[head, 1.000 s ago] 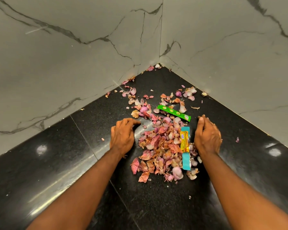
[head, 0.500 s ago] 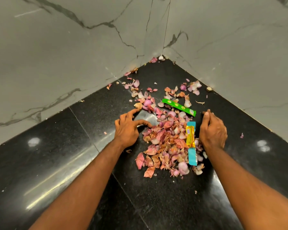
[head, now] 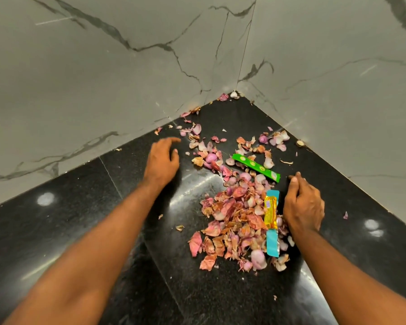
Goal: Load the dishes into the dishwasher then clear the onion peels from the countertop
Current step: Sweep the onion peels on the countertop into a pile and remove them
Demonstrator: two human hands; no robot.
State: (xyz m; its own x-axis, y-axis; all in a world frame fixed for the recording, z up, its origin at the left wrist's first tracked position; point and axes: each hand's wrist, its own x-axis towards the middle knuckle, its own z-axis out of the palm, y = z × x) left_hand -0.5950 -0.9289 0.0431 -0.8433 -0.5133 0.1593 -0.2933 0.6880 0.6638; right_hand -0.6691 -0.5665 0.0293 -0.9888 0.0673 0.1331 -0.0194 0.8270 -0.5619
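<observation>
Now both hands lie loose and empty on the black table (head: 80,231), the left hand (head: 162,160) beside scattered onion peels (head: 234,216), the right hand (head: 302,205) against the pile's edge.

Legible text: none. Green wrapper (head: 256,167), centre right of frame: pale round marks, unreadable. Yellow-and-teal wrapper (head: 271,213), right of centre: small print, too blurred to read.
</observation>
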